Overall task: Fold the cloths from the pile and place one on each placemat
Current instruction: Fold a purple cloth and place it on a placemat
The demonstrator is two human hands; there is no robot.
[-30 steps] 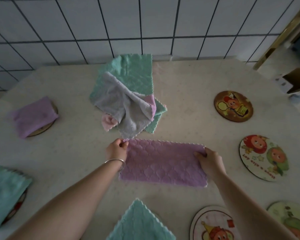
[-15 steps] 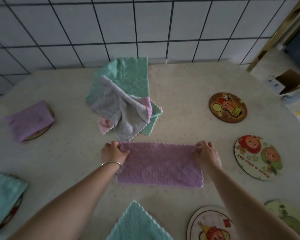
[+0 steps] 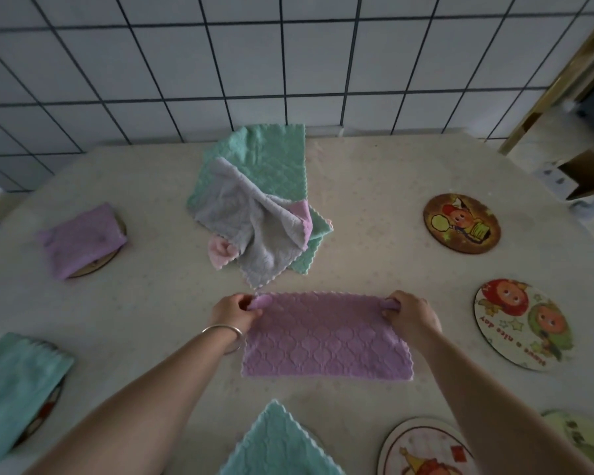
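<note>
Both hands now at far corners of purple cloth [image 3: 326, 341], mid-table, near pile [image 3: 258, 214]: L hand [image 3: 235, 311] & R hand [image 3: 410, 311] fingers curl, pinching corners where 0.5 s ago they lay flat; next fold likely toward near edge; R placemats [image 3: 462, 222] bare

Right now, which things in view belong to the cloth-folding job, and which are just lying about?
Job:
purple cloth, pinched by left hand and right hand
cloth pile
bare placemats

Lying about:
cardboard box
</note>
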